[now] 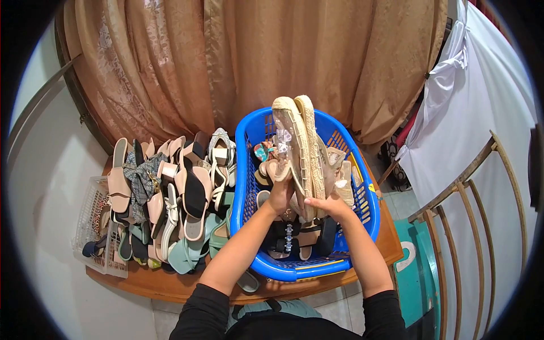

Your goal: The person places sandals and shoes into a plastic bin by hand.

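A pair of espadrilles (309,153) with woven rope soles is held upright, soles together, above the blue plastic basket (239,170). My left hand (281,195) is closed on the near end of the left shoe, beside its light upper with a pale bow. My right hand (327,205) grips the other shoe low down, its thumb lying across the soles. Beneath and around them, the basket holds several more shoes, among them a black sandal with a jewelled strap (288,238). My hands and the espadrilles hide part of the basket's contents.
Left of the basket, a heap of sandals (192,195) covers the wooden table (164,286). A clear plastic crate (116,263) stands at its left end. Brown curtains (283,62) hang behind. At right are a wooden rack (462,190) and a white cloth (453,124).
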A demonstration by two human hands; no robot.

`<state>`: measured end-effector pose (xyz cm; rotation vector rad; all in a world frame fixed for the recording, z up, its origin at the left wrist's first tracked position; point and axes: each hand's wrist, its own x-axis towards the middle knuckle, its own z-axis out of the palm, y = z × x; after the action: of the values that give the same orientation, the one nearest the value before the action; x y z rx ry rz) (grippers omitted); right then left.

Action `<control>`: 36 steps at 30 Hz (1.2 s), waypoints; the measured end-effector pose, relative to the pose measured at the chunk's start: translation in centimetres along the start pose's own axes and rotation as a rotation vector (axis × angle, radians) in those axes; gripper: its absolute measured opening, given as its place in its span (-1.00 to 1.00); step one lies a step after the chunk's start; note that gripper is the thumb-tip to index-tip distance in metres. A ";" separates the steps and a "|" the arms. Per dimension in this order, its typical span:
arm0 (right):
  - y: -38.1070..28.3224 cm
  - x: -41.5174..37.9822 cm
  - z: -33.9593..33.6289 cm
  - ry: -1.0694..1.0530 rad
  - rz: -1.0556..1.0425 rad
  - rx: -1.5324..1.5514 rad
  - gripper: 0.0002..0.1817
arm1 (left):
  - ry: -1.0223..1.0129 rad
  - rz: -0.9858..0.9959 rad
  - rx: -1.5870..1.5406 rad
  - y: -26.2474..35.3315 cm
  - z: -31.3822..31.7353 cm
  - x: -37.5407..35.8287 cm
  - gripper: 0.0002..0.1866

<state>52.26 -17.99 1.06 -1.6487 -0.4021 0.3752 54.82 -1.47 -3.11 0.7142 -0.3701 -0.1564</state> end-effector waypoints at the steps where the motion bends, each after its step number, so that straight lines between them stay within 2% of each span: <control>1: 0.3 0.0 0.0 0.016 0.027 0.068 -0.20 | -0.034 0.026 0.040 -0.3 -0.8 0.1 -0.29; 2: 0.6 0.1 -0.2 0.016 0.028 0.068 -0.20 | -0.068 0.053 0.081 -0.7 -1.5 0.2 -0.36; 3: 1.1 0.2 -0.6 0.018 0.097 0.151 -0.20 | 0.058 0.035 0.036 0.0 -0.4 0.0 -0.28; 4: 1.5 0.3 -1.1 0.021 0.166 0.234 -0.20 | 0.059 0.034 0.035 0.4 0.4 0.1 -0.28; 5: 1.7 0.3 -1.6 -0.025 0.253 0.317 -0.19 | 0.159 0.095 0.149 0.7 1.0 0.2 -0.26; 6: 2.1 0.4 -2.0 -0.025 0.256 0.317 -0.19 | 0.261 0.156 0.262 1.0 1.4 0.3 -0.23; 7: 2.6 0.7 -2.4 -0.046 0.290 0.353 -0.23 | 0.298 0.073 0.243 1.4 1.5 0.3 -0.12; 9: 3.0 1.1 -2.6 -0.067 0.336 0.346 -0.26 | 0.329 0.058 0.340 1.8 1.6 0.3 -0.10; 10: 2.9 1.1 -2.6 -0.068 0.337 0.343 -0.26 | 0.356 0.041 0.438 2.1 1.8 0.3 -0.07; 12: 2.1 1.0 -2.2 -0.014 0.300 0.316 -0.22 | 0.370 0.036 0.434 2.2 2.2 0.2 -0.07; 13: 1.4 1.0 -1.7 -0.015 0.300 0.313 -0.22 | 0.396 0.051 0.462 2.3 2.4 0.3 -0.11; 15: 0.0 0.9 -0.5 0.161 0.080 0.221 -0.19 | 0.402 0.136 0.408 2.0 2.3 0.3 -0.18; 18: -0.3 0.8 -0.2 0.145 0.087 0.113 -0.18 | 0.437 0.162 0.481 1.2 1.4 0.6 -0.16; 20: -0.9 0.7 0.4 0.166 0.106 0.096 -0.22 | 0.443 0.174 0.576 0.7 0.7 1.1 -0.09; 22: -0.6 0.8 0.4 0.188 0.128 0.080 -0.27 | 0.301 0.251 0.604 0.6 0.7 1.0 0.07; 23: 0.1 1.1 0.2 0.194 0.101 0.110 -0.32 | 0.325 0.351 0.778 -0.1 -0.2 1.3 0.01; 24: 0.7 1.3 0.0 0.199 0.072 0.140 -0.36 | 0.324 0.351 0.777 0.0 0.3 1.1 0.01; 26: 1.2 1.6 0.3 0.211 0.053 0.167 -0.40 | 0.526 0.622 1.123 1.1 2.2 0.4 0.02; 27: 1.3 1.8 0.5 0.223 0.034 0.195 -0.43 | 0.597 0.779 1.198 1.4 2.6 0.3 -0.06; 28: 1.4 2.0 0.6 0.220 0.034 0.195 -0.43 | 0.601 0.779 1.199 1.8 2.8 0.0 -0.06; 30: 1.5 2.2 0.7 0.191 0.043 0.303 -0.32 | 0.550 0.848 1.480 2.8 3.2 -0.8 -0.20; 31: 1.5 2.2 0.7 0.188 0.043 0.300 -0.32 | 0.573 0.950 1.427 3.2 4.1 -0.9 -0.38; 36: 0.4 1.7 1.3 0.205 -0.069 0.381 -0.29 | 0.584 1.052 1.475 3.2 3.5 -0.8 -0.53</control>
<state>53.16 -16.07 0.53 -1.2822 -0.2161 0.2124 52.75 -1.00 1.24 1.8239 -0.2019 1.4443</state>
